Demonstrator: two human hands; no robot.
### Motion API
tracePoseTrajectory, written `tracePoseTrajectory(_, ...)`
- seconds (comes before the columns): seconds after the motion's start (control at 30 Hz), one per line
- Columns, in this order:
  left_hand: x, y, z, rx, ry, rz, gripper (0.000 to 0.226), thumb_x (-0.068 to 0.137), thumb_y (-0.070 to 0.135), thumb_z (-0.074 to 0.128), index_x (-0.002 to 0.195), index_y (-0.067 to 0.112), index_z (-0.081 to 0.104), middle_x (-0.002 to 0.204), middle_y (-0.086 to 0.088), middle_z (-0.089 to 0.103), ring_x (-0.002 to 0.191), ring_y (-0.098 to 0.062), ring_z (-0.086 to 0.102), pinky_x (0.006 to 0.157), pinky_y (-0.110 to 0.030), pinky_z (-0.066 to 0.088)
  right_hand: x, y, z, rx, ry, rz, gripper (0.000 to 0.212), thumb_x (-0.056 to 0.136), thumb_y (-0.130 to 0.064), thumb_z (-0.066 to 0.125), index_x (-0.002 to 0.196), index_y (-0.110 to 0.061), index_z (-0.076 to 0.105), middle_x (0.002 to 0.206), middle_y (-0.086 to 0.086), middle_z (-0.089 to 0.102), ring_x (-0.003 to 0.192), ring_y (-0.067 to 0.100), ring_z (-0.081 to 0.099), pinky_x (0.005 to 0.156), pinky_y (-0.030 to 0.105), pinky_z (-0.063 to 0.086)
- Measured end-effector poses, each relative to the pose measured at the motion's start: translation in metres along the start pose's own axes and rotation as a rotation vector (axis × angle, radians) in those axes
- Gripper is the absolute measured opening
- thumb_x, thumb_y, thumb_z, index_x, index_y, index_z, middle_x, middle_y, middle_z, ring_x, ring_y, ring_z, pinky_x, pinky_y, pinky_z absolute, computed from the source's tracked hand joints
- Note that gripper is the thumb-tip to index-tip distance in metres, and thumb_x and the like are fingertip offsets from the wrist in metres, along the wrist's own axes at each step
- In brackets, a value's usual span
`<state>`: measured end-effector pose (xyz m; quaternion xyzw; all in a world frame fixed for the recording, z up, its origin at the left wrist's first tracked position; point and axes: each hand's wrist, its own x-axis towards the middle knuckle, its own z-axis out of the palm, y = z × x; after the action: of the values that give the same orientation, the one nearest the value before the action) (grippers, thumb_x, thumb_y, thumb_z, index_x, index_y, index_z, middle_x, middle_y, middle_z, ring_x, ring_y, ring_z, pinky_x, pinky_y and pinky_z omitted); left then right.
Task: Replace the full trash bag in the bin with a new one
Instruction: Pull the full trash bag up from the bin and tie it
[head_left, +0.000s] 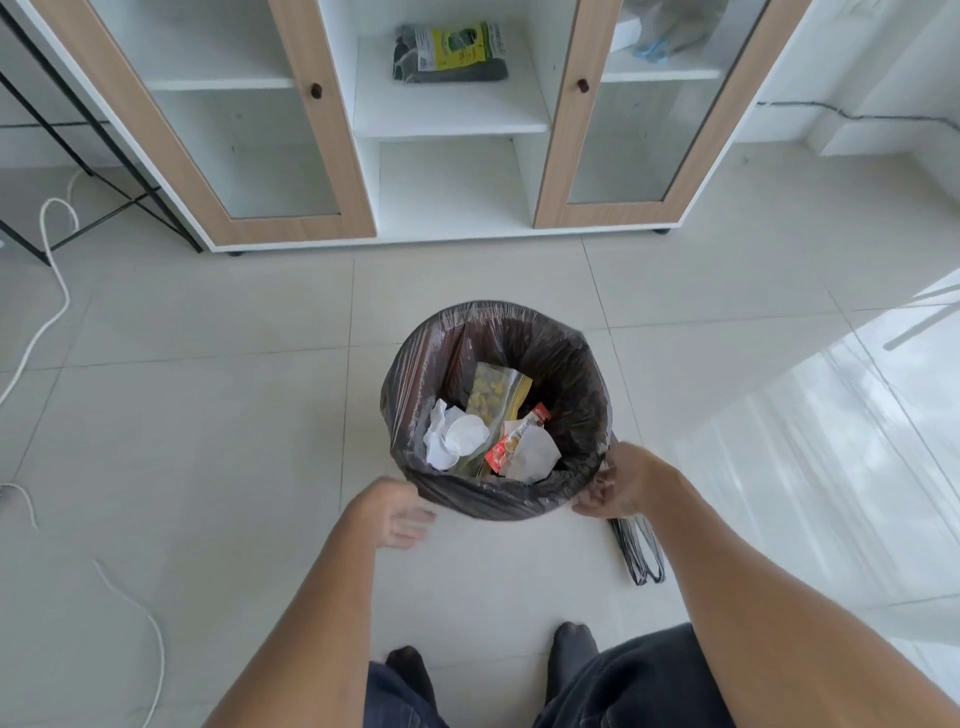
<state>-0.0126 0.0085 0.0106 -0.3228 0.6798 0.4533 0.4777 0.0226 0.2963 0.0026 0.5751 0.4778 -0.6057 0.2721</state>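
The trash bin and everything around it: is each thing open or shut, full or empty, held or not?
Trash bag: open, folded over the bin rim, holds rubbish.
Left hand: open, at the bag's near edge.
Right hand: fingers pinching the bag's edge.
Spare bag: flat on the floor, unused.
Cabinet doors: shut.
Pack of bags: lying on the middle shelf.

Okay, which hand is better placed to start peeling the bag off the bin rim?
Probably the right hand: its fingers already touch the trash bag at the rim's near right. The left hand looks open, just beside it.
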Motion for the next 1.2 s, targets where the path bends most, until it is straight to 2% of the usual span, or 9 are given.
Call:
tracePoseTrajectory(0.13,0.005,-0.003,0.010,0.034,-0.062,-0.047,0.026,0.102,0.002,0.034,0.123,0.004,0.051,0.087,-0.004,0.070,0.094,-0.026,0.065,0.079,-0.035,0.054,0.004,0.002,-0.001,-0.004,0.001,0.027,0.027,0.096,0.000,0.033,0.075,-0.002,0.050,0.071,0.014,0.053,0.067,0.029,0.056,0.096,0.051,0.049)
tracePoseTrajectory(0.27,0.006,-0.002,0.014,-0.152,-0.091,-0.051,0.014,0.101,0.009,0.050,0.109,0.005,0.061,0.092,-0.009,0.071,0.085,-0.024,0.068,0.083,-0.037,0.054,-0.002,0.003,0.001,0.095,-0.061,0.017,0.027,0.096,0.002,0.033,0.085,0.002,0.058,0.087,0.018,0.064,0.084,0.033,0.063,0.091,0.051,0.050)
tracePoseTrajectory(0.47,0.010,-0.006,0.018,-0.443,-0.033,-0.083,0.015,0.102,0.008,0.048,0.091,0.001,0.055,0.088,-0.016,0.064,0.077,-0.030,0.063,0.092,-0.042,0.048,-0.005,0.007,-0.002,0.285,-0.117,0.045,0.028,0.103,-0.027,0.047,0.104,0.000,0.054,0.094,0.016,0.064,0.098,0.032,0.063,0.088,0.048,0.053)
tracePoseTrajectory(0.57,0.008,-0.005,0.023,-0.526,-0.030,-0.116,0.016,0.101,0.008,0.049,0.088,-0.001,0.050,0.096,-0.022,0.063,0.098,-0.039,0.064,0.096,-0.046,0.047,-0.004,0.007,-0.002,0.399,-0.166,0.063,0.035,0.102,-0.036,0.050,0.103,-0.001,0.055,0.095,0.016,0.064,0.104,0.031,0.062,0.096,0.046,0.051)
tracePoseTrajectory(0.63,0.008,-0.004,0.026,-0.592,-0.068,-0.133,0.013,0.102,0.009,0.048,0.104,-0.003,0.048,0.105,-0.025,0.061,0.114,-0.041,0.060,0.097,-0.049,0.046,-0.004,0.008,-0.003,0.437,-0.185,0.081,0.034,0.100,-0.036,0.053,0.100,-0.002,0.056,0.096,0.016,0.063,0.104,0.030,0.062,0.094,0.047,0.052)
tracePoseTrajectory(0.73,0.011,-0.005,0.026,-0.659,-0.110,-0.160,0.015,0.103,0.011,0.045,0.111,-0.001,0.049,0.092,-0.019,0.062,0.090,-0.031,0.063,0.100,-0.048,0.043,-0.003,0.010,-0.005,0.474,-0.185,0.112,0.028,0.097,-0.031,0.061,0.091,-0.004,0.059,0.094,0.015,0.061,0.095,0.029,0.063,0.077,0.050,0.054)
tracePoseTrajectory(0.9,0.023,-0.005,0.028,-0.648,-0.015,-0.173,0.023,0.099,0.004,0.051,0.077,-0.001,0.050,0.071,-0.012,0.052,0.060,-0.017,0.046,0.083,-0.042,0.052,-0.002,0.013,-0.005,0.578,-0.234,0.128,0.017,0.093,-0.027,0.067,0.090,-0.010,0.063,0.096,0.010,0.068,0.091,0.028,0.067,0.075,0.048,0.054)
tracePoseTrajectory(1.07,0.021,-0.004,0.027,-0.637,-0.005,-0.082,0.015,0.102,0.009,0.049,0.094,-0.002,0.055,0.084,-0.018,0.063,0.072,-0.027,0.062,0.069,-0.044,0.059,0.002,0.011,-0.003,0.479,-0.141,0.063,0.031,0.096,-0.034,0.061,0.078,-0.009,0.054,0.080,0.006,0.061,0.075,0.021,0.061,0.067,0.031,0.051)
tracePoseTrajectory(1.2,0.019,-0.006,0.029,-0.591,0.059,-0.023,0.018,0.103,0.011,0.044,0.110,-0.001,0.055,0.085,-0.019,0.064,0.070,-0.026,0.062,0.071,-0.039,0.055,0.001,0.011,0.000,0.338,-0.067,0.029,0.035,0.099,-0.035,0.055,0.075,-0.012,0.047,0.069,0.003,0.054,0.065,0.017,0.053,0.056,0.023,0.039)
